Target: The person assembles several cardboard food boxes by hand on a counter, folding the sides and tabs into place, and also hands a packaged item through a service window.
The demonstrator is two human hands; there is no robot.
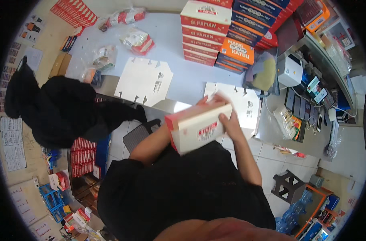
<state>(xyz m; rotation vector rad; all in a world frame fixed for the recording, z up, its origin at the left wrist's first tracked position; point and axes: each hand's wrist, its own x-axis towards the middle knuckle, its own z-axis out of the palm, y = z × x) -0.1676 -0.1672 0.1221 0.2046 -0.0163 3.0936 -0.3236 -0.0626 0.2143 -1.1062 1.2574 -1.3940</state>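
I hold a cream and red cardboard box [203, 128] tilted in front of my chest, over the near edge of the table. My right hand [231, 122] grips its right end, thumb on the cream face. My left forearm passes behind the box's left end. Most of my left hand [204, 100] is hidden there, with fingertips showing at the far side. A flap near the box's far right corner is blurred. Beyond the box, two flat white cardboard blanks lie on the table: one at the left [144, 81], the other at the right [235, 100], partly covered by my hands.
Stacked red-and-cream boxes [205, 36] and dark blue and orange boxes [236, 52] stand on the table's far side. Plastic-wrapped packs [136, 40] lie at far left. A person in black [62, 108] is at left. A white printer [290, 70] and several phones are at right, a stool [288, 186] below.
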